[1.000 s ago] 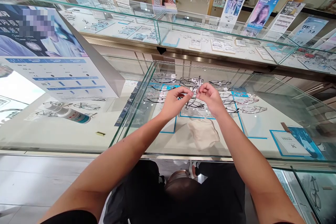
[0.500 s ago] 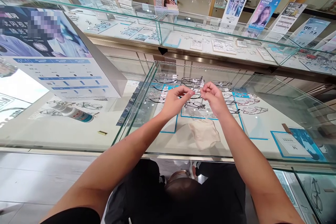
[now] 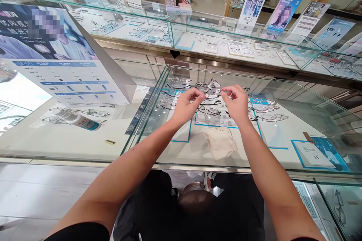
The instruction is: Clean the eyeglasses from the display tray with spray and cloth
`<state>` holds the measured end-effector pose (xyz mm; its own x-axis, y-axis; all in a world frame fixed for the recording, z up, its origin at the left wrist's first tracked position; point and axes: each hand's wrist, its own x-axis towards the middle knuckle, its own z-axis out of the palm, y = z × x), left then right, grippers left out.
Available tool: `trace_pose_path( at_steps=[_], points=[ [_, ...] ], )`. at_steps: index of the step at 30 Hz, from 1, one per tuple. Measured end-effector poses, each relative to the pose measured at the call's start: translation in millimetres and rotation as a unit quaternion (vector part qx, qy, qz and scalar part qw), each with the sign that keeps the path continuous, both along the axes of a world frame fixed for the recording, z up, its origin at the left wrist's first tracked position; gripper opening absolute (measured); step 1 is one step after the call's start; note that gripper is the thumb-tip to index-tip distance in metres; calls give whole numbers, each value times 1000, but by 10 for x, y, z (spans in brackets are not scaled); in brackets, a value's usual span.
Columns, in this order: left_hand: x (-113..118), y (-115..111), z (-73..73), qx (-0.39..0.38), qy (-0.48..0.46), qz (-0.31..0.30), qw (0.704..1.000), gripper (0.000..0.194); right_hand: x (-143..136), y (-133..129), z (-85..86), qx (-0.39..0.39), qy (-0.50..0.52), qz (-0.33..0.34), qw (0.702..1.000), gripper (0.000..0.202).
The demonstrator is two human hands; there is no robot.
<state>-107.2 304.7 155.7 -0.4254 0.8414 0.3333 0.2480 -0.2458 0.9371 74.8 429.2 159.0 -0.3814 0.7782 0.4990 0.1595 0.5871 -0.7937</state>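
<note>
The left hand point(image 3: 187, 106) and right hand point(image 3: 236, 102) have drawn apart, each pinching a side arm of the glasses point(image 3: 212, 83), whose lenses now show more fully, apparently opened out. The glasses hang over the glass counter point(image 3: 181, 155), beyond the pale cloth point(image 3: 220, 143).

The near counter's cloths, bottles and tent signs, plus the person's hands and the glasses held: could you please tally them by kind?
Left hand and right hand: 2
Held glasses: 1
Cloth: 1
Bottle: 1
Tent sign: 1
Total: 6
</note>
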Motion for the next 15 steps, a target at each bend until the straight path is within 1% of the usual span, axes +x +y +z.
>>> trace_pose_path(
  at_steps=[2, 4, 6, 8, 10, 12, 15],
  points=[
    [-5, 1, -6, -5, 2, -3, 1000, 24, 38, 4, 11, 25, -23, -49, 998, 15],
    [-10, 3, -11, -11, 3, -7, 1000, 24, 69, 4, 25, 18, -40, -82, 996, 18],
    [-16, 5, -15, -16, 1, -11, 1000, 24, 87, 0, 39, 29, -43, -106, 993, 18],
    [-25, 10, -21, -22, -11, -20, 999, 25, 89, -15, 56, 52, -26, -116, 992, 16],
    [-29, 18, -30, -27, -37, -32, 998, 27, 77, -46, 73, 61, 5, -113, 992, 15],
    [-25, 27, -45, -30, -75, -38, 996, 30, 51, -92, 81, 53, 28, -98, 993, 15],
    [5, 37, -70, -26, -128, -42, 991, 35, -10, -174, 58, 30, 14, -35, 999, 11]
  ],
)
